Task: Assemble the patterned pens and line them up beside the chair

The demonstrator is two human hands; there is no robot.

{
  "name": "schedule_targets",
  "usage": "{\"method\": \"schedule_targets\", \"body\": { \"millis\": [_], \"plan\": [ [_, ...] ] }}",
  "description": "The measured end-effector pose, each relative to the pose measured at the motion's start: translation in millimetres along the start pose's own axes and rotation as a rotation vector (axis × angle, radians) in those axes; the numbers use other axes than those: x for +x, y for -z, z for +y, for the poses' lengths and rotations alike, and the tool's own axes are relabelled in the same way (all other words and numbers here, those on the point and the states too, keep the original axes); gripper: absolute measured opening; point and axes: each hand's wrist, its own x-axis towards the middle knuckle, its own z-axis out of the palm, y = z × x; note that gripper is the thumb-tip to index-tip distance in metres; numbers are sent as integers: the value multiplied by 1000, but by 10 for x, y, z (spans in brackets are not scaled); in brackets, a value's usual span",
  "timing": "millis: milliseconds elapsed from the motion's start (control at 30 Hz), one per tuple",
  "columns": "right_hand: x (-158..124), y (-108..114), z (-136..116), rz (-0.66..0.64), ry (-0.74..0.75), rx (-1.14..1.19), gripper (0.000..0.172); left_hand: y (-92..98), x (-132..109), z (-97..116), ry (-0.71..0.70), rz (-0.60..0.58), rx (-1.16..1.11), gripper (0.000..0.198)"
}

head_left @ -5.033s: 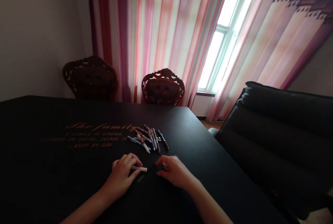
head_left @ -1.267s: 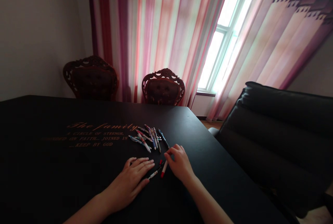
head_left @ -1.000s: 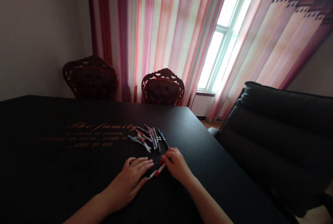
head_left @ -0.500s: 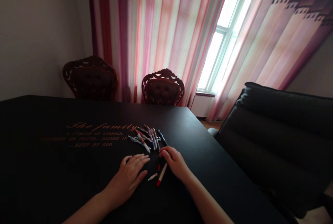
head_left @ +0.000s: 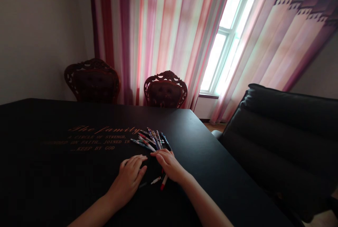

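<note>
A loose pile of several patterned pens (head_left: pixel 151 139) lies on the black table (head_left: pixel 79 177), just beyond my hands. My right hand (head_left: pixel 168 164) reaches forward, its fingertips at the near edge of that pile; the fingers are extended and I see nothing held in them. Below its palm a red-tipped pen (head_left: pixel 163 182) and a small white pen part (head_left: pixel 155 180) rest on the table. My left hand (head_left: pixel 130 175) lies flat on the table with its fingers stretched out, just left of those pieces.
Orange lettering (head_left: pixel 99 136) is printed on the tabletop at the left. Two carved wooden chairs (head_left: pixel 165 90) stand behind the table before striped pink curtains. A black padded office chair (head_left: pixel 285 139) fills the right side beside the table edge.
My right hand let the red-tipped pen drop onto the table and moved forward and left to the pen pile. My left hand drew slightly back to the left and stayed flat.
</note>
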Motion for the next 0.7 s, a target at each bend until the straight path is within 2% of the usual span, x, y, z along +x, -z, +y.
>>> {"method": "schedule_targets", "body": {
  "millis": [233, 333, 433, 700],
  "plan": [
    [6, 97, 153, 100, -42, 56, 48, 35, 66, -120, 129, 98, -156, 30],
    [-26, 144, 176, 157, -34, 81, 50, 82, 98, -206, 159, 79, -173, 32],
    [-81, 212, 197, 216, -17, 105, 49, 153, 103, -202, 129, 35, -146, 32],
    [-164, 433, 374, 426, -57, 124, 43, 226, 62, -56, 8, -17, -59, 10]
  ]
}}
